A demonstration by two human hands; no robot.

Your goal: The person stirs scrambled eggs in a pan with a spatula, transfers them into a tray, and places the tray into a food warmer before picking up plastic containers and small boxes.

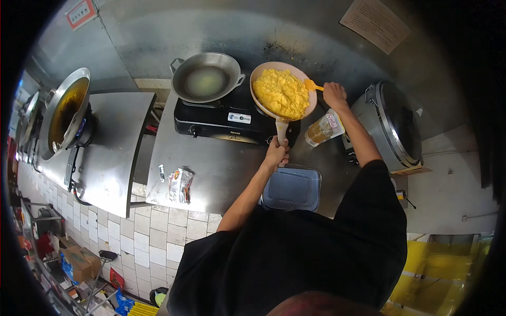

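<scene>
Scrambled egg is heaped in a light-coloured frying pan over the right side of a black gas stove. My left hand is closed round the pan's pale handle, which points towards me. From the right, my right hand grips an orange spatula, whose blade is at the pan's right edge beside the egg. Just below that hand a clear bag with yellowish contents lies on the steel counter. A clear rectangular container stands close to my body, under my left hand.
A wok with a little liquid sits on the stove's left burner. At the right is a large lidded pot. Torn packaging lies on the counter's left part. Another wok with dark oil stands tilted in view over a flame far left.
</scene>
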